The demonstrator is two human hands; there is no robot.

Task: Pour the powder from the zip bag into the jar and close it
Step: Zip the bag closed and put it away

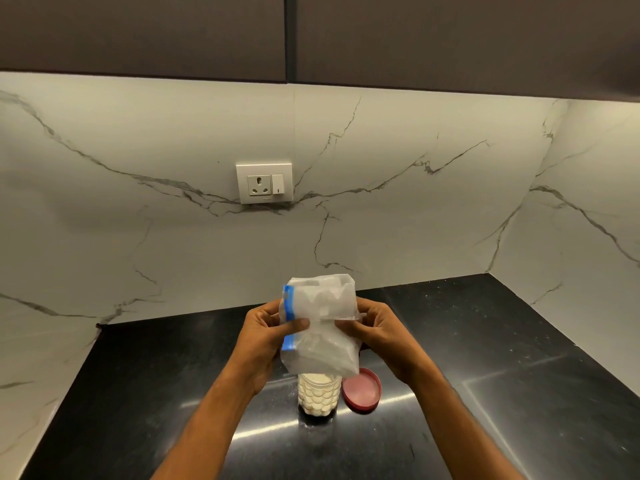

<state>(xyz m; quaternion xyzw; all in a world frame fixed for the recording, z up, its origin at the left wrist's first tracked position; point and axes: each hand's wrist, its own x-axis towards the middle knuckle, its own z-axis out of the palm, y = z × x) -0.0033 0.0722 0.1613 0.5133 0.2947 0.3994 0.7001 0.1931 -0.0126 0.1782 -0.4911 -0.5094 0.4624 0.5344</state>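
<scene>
— While both hands are up over the counter [502,375], where is the bag [320,323]?

— Held between them, above the jar [318,393]. The left hand [266,337] grips its left side, by the blue zip strip [288,318], which runs up and down along that edge. The thumb [294,325] lies across the front of the plastic and the other fingers curl behind it.

— And the right hand [377,337]?

— It pinches the right side at a crease across the middle; fingertips press the front, the rest is behind the plastic. Both hands are closed on the bag.

— Is there powder [317,384] in it?

— The plastic looks cloudy and mostly slack; I cannot tell how much is inside. The bag's lower edge hangs just over the jar's mouth, hiding the rim.

— The jar?

— Upright on the black counter, clear with a scalloped pattern, filled nearly to the top with pale powder. No lid on it.

— Where is the lid [362,389]?

— A red one lies flat on the counter just to the right of the jar, partly behind the bag's lower corner. A socket [264,183] sits on the marble wall [138,220] behind.
</scene>
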